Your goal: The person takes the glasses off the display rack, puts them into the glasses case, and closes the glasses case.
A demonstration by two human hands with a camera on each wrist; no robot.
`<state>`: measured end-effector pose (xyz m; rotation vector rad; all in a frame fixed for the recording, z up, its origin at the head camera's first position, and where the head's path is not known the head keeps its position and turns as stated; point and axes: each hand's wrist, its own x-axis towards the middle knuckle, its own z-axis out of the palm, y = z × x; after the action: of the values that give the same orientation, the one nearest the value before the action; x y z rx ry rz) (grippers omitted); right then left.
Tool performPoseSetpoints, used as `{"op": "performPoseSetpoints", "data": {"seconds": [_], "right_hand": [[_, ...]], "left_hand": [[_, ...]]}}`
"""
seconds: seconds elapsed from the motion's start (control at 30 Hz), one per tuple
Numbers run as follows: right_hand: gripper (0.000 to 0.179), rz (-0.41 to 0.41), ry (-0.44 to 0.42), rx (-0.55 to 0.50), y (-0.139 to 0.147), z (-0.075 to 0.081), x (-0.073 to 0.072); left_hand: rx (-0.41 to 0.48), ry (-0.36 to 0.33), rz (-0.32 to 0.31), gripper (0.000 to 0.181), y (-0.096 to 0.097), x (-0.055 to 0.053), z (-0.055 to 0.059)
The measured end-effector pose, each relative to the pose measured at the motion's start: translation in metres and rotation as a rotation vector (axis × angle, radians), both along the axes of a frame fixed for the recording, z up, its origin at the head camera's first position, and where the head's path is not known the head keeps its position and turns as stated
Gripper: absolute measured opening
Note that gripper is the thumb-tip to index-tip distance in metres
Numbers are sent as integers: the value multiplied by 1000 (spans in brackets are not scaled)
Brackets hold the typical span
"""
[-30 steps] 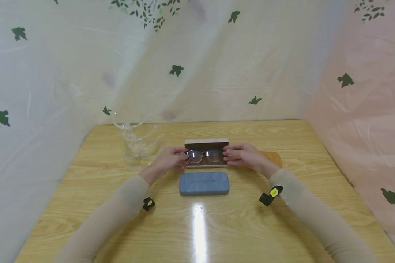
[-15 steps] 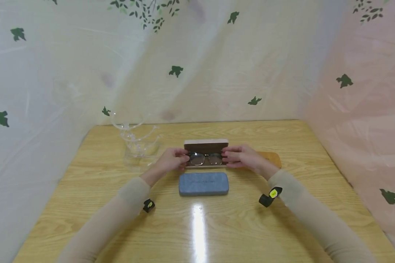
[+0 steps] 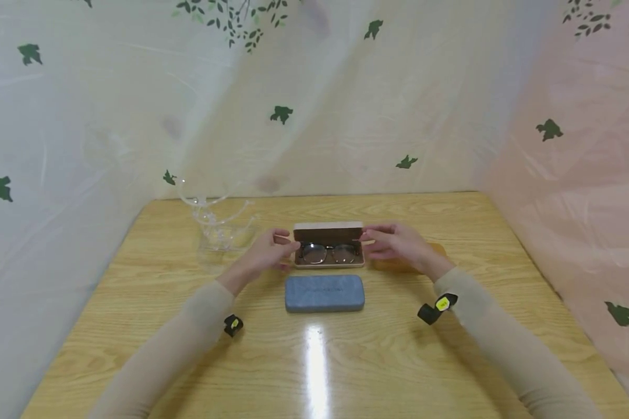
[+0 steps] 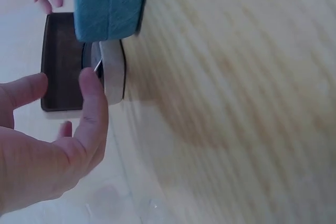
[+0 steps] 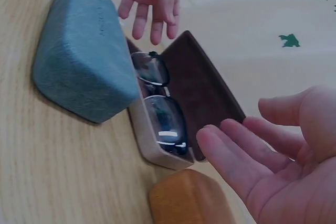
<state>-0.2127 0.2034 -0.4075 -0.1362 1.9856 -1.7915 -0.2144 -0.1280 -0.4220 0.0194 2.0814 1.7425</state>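
A pair of glasses [image 3: 329,254] with dark upper rims lies inside an eyeglass case [image 3: 328,226], whose lid stands raised at the back; its lining is dark brown. My left hand [image 3: 268,250] is at the case's left end, with its thumb tip at the rim and nothing gripped. At the right end is my right hand [image 3: 398,244], fingers loosely extended beside the lid, holding nothing. The right wrist view shows both lenses [image 5: 165,119] within the case and my fingertips [image 5: 210,135] beside the lid's corner.
A closed blue case [image 3: 325,293] lies directly in front of the raised-lid case. An orange-brown case [image 5: 189,198] sits to the right, partly under my right hand in the head view. Clear plastic display stands [image 3: 220,235] are at the back left of the wooden table [image 3: 377,361].
The glasses, held up between both hands a second ago, have come down into the case. Both hands have let go and moved slightly outward, the right one further.
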Motion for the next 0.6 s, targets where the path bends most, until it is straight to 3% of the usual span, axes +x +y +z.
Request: {"op": "performPoseSetpoints", "data": {"seconds": [0.23, 0.6], "right_hand": [[59, -125, 38, 58, -5, 8, -7], [58, -111, -20, 48, -21, 1, -17]], "left_hand": [[-46, -10, -26, 90, -2, -6, 5], [-17, -72, -29, 79, 6, -14, 5]]}}
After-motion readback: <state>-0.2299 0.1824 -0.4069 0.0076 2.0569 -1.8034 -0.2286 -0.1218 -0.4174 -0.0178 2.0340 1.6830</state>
